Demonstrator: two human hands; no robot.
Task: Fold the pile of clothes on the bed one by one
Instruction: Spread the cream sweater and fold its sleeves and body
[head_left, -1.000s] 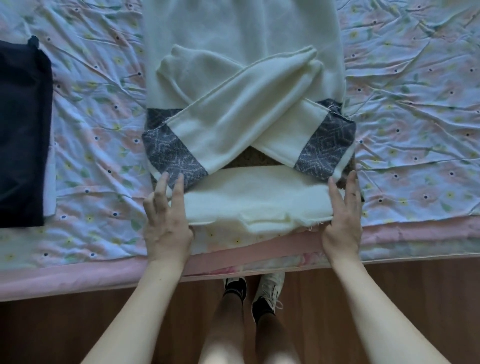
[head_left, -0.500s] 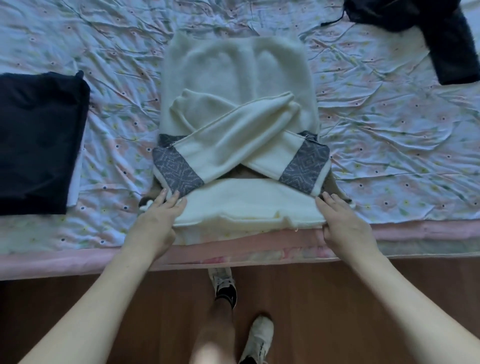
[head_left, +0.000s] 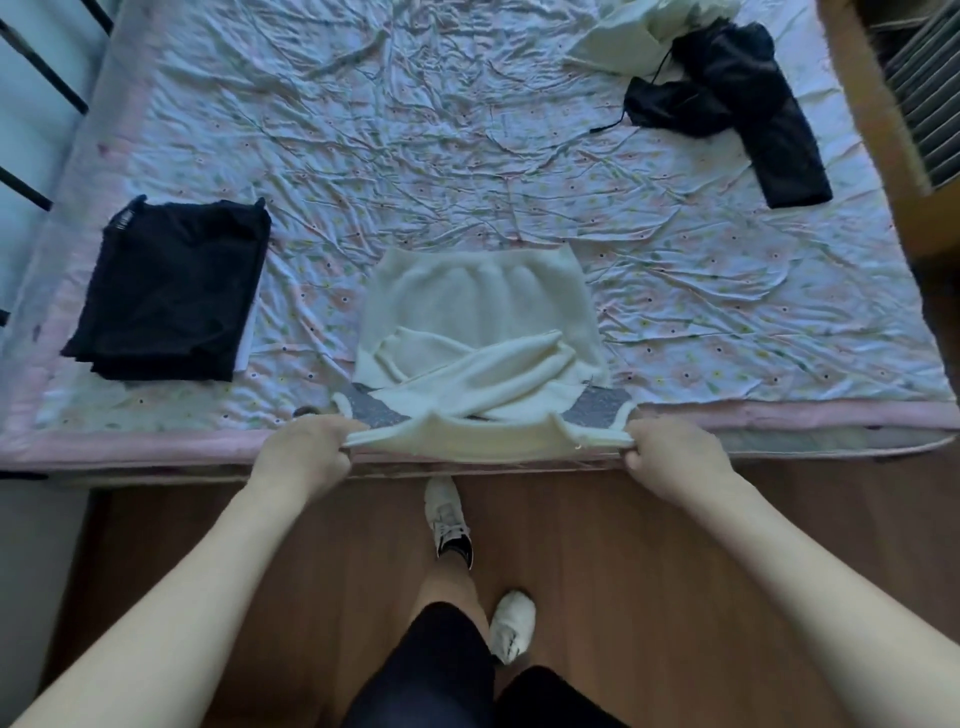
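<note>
A cream sweater (head_left: 475, 306) with grey patterned panels lies at the bed's near edge, its sleeves crossed over its body. My left hand (head_left: 304, 454) grips the near left corner of the sweater. My right hand (head_left: 667, 457) grips the near right corner. The near edge is lifted off the bed and stretched between both hands. A folded black garment (head_left: 171, 288) sits at the left of the bed. A loose black garment (head_left: 737, 98) and a cream one (head_left: 628, 36) lie at the far right.
The bed (head_left: 467, 130) is covered with a wrinkled floral sheet. A metal bed frame (head_left: 36, 93) runs along the left. Wooden furniture (head_left: 883, 104) stands at the right. My feet in white shoes (head_left: 447, 514) stand on the wooden floor by the bed.
My hands went from lying flat on the sweater's near edge to gripping its two corners and lifting it. The view pulled back and now takes in the whole bed.
</note>
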